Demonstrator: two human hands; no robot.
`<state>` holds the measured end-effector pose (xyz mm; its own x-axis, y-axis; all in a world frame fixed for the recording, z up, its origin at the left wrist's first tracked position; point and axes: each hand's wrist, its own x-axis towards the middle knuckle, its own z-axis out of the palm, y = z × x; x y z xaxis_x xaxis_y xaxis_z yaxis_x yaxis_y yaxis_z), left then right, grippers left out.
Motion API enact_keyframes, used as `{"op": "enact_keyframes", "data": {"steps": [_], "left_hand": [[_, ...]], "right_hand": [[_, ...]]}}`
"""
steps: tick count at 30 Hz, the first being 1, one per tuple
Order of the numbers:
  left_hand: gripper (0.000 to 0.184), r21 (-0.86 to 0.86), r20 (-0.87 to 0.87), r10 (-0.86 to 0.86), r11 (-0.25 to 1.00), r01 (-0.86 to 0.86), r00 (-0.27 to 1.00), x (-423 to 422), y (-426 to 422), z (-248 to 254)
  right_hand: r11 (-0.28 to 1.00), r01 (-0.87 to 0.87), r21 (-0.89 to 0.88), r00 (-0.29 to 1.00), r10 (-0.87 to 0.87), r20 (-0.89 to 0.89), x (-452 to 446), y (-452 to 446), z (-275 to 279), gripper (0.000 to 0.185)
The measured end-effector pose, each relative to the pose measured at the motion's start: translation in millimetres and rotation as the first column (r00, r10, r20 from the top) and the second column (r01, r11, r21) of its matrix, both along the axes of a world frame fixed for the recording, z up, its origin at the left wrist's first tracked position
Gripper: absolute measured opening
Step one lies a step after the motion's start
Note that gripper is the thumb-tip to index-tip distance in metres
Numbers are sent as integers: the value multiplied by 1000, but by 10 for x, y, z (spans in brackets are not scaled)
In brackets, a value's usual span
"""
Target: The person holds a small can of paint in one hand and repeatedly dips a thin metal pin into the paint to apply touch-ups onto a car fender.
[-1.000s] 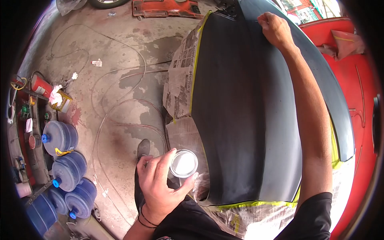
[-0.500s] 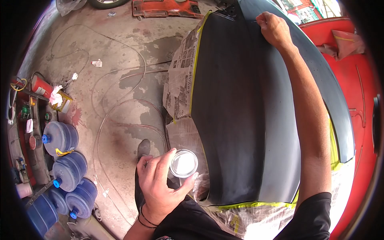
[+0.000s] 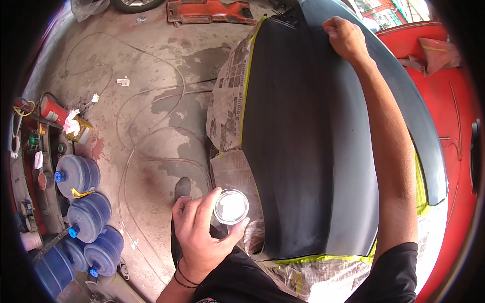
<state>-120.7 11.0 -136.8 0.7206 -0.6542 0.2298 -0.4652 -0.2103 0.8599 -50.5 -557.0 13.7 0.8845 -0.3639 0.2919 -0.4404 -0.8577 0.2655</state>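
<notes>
A small round tub (image 3: pixel 231 206) with white contents is gripped by my left hand (image 3: pixel 204 230), thumb on one side and fingers on the other. It is held over the near left edge of a dark grey car hood (image 3: pixel 303 141). My right arm reaches across the hood, and my right hand (image 3: pixel 346 38) rests near its far end with the fingers curled down. Whatever those fingers pinch is hidden. Newspaper masking (image 3: pixel 228 91) and yellow-green tape (image 3: pixel 248 65) border the hood's left side.
Several blue water jugs (image 3: pixel 90 216) lie at left, below a red can (image 3: pixel 53 111). A hose (image 3: pixel 132 146) loops over the concrete floor. A red creeper board (image 3: pixel 209 11) lies at the far end. Red bodywork (image 3: pixel 444 106) stands at right.
The view has shifted very slightly. Both hands keep nearly the same places, the left still holding the tub and the right still at the hood's far end.
</notes>
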Motion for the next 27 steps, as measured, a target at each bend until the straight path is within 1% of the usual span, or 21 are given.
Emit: {"op": "enact_keyframes", "data": {"steps": [6, 12, 21, 24, 27], "left_hand": [[82, 4, 12, -3, 1000, 3, 1000, 17, 11, 10], [82, 0, 7, -2, 1000, 2, 1000, 27, 0, 6], [82, 0, 13, 3, 1000, -3, 1000, 36, 12, 14], [83, -1, 12, 7, 1000, -7, 1000, 35, 24, 18], [83, -3, 6, 8, 1000, -8, 1000, 29, 24, 17]], "right_hand": [[1000, 22, -17, 1000, -22, -18, 11, 7, 9, 26], [998, -8, -56, 999, 6, -43, 20, -10, -27, 23], [994, 25, -105, 996, -34, -87, 39, 25, -25, 22], [999, -15, -38, 1000, 14, -24, 8, -13, -18, 23], [999, -18, -30, 1000, 18, -14, -5, -53, -17, 24]]}}
